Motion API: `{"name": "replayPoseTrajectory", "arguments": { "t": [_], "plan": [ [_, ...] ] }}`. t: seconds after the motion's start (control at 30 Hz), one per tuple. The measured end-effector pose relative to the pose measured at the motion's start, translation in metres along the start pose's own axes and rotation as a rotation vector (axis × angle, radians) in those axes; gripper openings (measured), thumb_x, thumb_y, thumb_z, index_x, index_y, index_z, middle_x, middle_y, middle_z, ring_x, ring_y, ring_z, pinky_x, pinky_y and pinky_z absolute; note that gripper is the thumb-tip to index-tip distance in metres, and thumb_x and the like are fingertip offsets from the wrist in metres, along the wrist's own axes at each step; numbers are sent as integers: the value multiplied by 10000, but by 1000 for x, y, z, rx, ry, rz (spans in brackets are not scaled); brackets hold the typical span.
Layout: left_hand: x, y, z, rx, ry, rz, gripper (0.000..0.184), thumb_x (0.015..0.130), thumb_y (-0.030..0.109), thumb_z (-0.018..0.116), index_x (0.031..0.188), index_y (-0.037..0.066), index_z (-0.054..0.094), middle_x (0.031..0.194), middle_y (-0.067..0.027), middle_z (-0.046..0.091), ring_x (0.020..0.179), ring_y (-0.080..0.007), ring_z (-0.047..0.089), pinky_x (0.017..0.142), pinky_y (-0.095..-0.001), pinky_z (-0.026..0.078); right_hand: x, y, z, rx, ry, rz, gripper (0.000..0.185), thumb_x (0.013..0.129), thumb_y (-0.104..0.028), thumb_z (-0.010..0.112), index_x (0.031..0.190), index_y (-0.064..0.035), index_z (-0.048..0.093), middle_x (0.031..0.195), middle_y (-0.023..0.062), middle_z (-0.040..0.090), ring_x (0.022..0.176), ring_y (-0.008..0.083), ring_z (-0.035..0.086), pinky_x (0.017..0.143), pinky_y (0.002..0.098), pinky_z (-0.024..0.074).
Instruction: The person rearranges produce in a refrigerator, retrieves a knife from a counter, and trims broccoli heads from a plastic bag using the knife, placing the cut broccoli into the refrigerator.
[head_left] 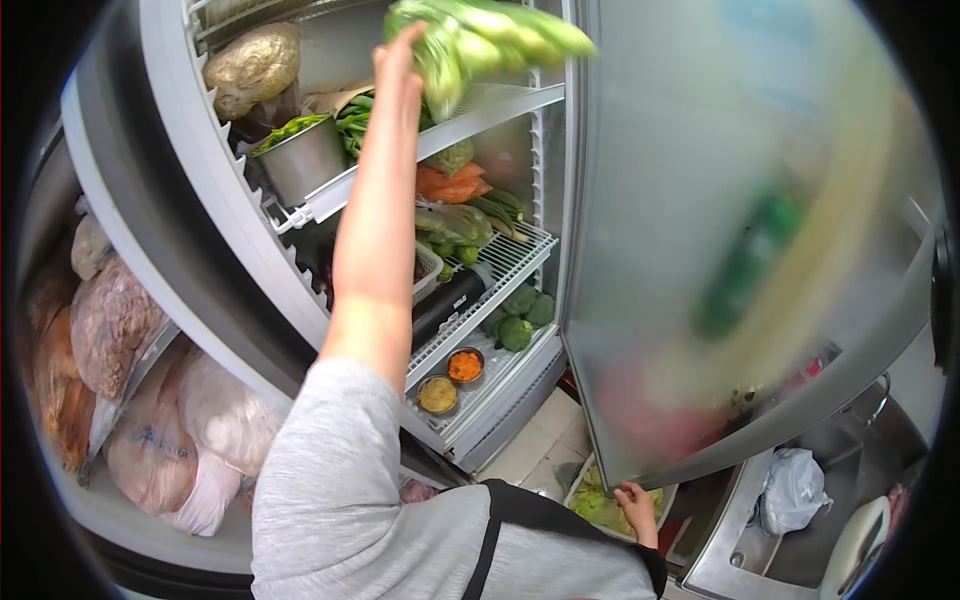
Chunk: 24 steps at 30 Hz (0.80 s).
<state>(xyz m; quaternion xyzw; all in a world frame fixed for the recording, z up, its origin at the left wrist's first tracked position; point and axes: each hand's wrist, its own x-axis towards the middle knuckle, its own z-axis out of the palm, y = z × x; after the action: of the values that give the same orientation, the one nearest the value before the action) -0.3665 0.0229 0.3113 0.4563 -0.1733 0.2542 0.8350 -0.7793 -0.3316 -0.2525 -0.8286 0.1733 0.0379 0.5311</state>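
Head view. Left hand [402,55]: raised, fingers closed around bagged greens [500,38]; bag partly blurred, held at the upper shelf [525,102] of the fridge, top cut by the frame. Right hand [638,508]: low, fingers bent at the bottom corner of the open door [640,250]; whether gripping or only touching, cannot tell. Upper shelf, below the greens: steel pot [302,165] with leaves. Wire shelf [530,255]: black roll [450,303]. Bottom: broccoli [516,332], beside two round tubs, one with orange contents [465,364], one with yellow [437,394]. Far right: sink [725,515], holding a white bag [792,490].
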Motion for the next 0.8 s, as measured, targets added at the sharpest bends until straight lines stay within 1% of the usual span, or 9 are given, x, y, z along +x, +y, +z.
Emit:
{"name": "replayPoseTrajectory", "arguments": {
  "t": [0.07,0.13,0.23,0.5,0.53,0.57,0.6,0.7,0.8],
  "plan": [
    [64,-11,9,-145,615,257,638,654,30,669,1186,-72,331,1012,-194,540,920,-351,550,832,-345,475,-2,14,8,11,7,40,342,781,-202,610,1037,15,547,731,83,598,654,133,573,601,257,447],
    [90,-2,-3,137,889,169,681,680,32,648,1241,-70,276,1139,-281,438,1064,-365,459,905,-362,420,-6,27,17,33,13,90,344,780,-204,611,1038,16,549,721,84,597,651,132,572,600,256,447],
    [98,-6,-19,376,907,149,784,637,75,686,1264,-45,231,1188,-272,364,1090,-358,433,910,-368,411,-15,59,20,17,35,121,417,734,-317,631,1048,-49,575,753,121,604,698,212,593,646,310,458],
    [71,0,-17,809,678,401,1064,522,190,788,1326,23,111,1318,-247,167,1158,-340,364,924,-384,388,-49,15,-59,-95,266,179,687,702,-296,657,1241,7,358,826,173,593,755,263,574,671,333,452],
    [67,2,-8,849,654,422,1100,508,204,800,1334,31,96,1334,-244,142,1166,-338,355,925,-386,385,-51,-17,-74,-179,216,263,788,670,-224,680,1300,-18,254,982,184,569,874,294,563,741,337,449],
    [59,4,4,880,622,450,1135,493,219,813,1342,39,81,1350,-241,117,1175,-335,347,927,-388,382,-51,-25,-78,-130,347,-94,838,638,-177,713,1316,-45,238,1186,206,465,1088,270,478,886,333,391],
    [56,2,16,911,520,473,1170,479,233,826,1349,48,66,1366,-238,92,1184,-333,338,929,-390,379,-49,-34,-85,-97,283,-163,909,633,-180,725,1340,-52,169,1317,186,320,1218,274,329,980,332,299],
    [-1,-6,29,1106,-84,821,1009,531,280,811,1285,-15,208,1320,-180,158,1195,-303,293,961,-382,337,-43,-57,-85,-101,267,-204,941,604,-307,750,1302,5,200,1281,209,350,1199,310,343,979,362,291],
    [-162,-20,50,907,-384,798,788,667,187,718,1268,-29,256,1283,-179,261,1187,-274,320,953,-359,323,-41,-57,-76,-22,286,-170,926,596,-347,749,1282,-2,232,1249,225,373,1178,320,365,963,369,306]
  ]
}}
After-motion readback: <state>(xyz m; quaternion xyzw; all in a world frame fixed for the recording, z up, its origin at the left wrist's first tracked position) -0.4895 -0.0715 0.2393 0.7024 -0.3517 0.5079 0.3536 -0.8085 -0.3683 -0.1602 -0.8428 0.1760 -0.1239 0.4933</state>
